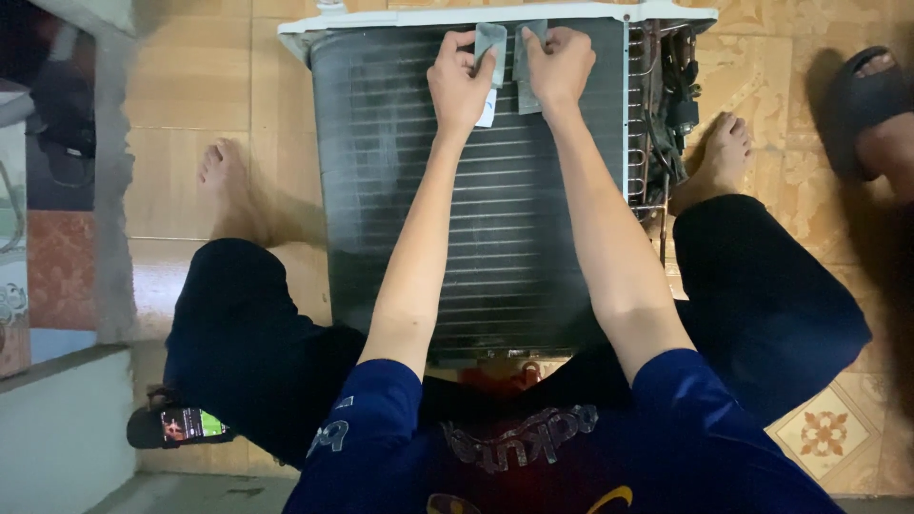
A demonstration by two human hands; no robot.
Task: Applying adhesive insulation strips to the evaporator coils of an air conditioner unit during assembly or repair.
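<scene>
A dark finned coil unit (514, 238) with a white frame lies on the tiled floor between my legs. My left hand (461, 84) rests on its far end and pinches a small grey strip (491, 40). Beside it, my right hand (558, 63) grips a second grey strip (526, 90) against the fins. A small white tag (486, 109) shows under my left hand. Copper tubes and black wiring (666, 105) sit at the unit's right end.
My bare feet (225, 186) rest on the floor on both sides of the unit. Another person's foot in a black sandal (871, 100) stands at the upper right. A phone (181, 425) lies by my left thigh. A grey wall edge and step (67, 428) run along the left.
</scene>
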